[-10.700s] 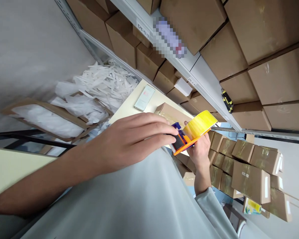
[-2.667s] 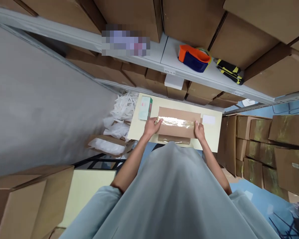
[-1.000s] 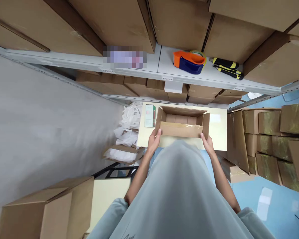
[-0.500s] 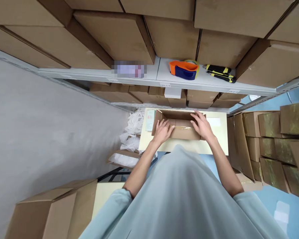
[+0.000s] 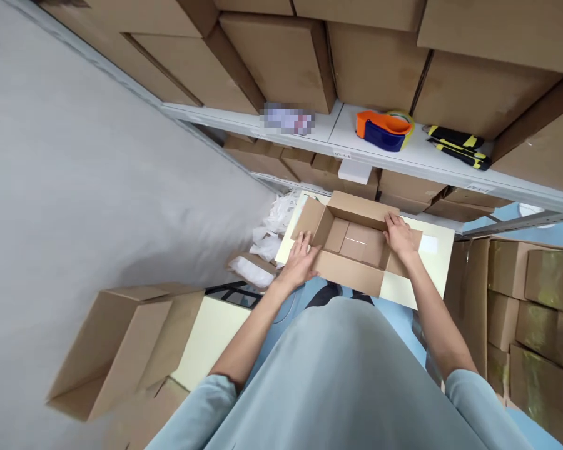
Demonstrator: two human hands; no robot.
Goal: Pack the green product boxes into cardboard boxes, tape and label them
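Note:
An open cardboard box sits on the pale tabletop, its flaps folded outward and its inner bottom showing with a thin bright line across the middle. My left hand is at the box's near left corner, fingers over the left flap and thumb by the near one. At the opposite end, my right hand grips the right wall, its fingertips over the far right corner. Parts of both hands' fingers are hidden against the cardboard.
Ahead, a grey shelf carries large cartons, an orange and blue tape dispenser and black and yellow utility knives. Taped cartons are stacked at right. Another open carton stands lower left. White packing material lies beside the table.
The box's near and far flaps now lie folded outward, and its inside shows more. My hands have moved from over its opening to its ends. The camera view has turned.

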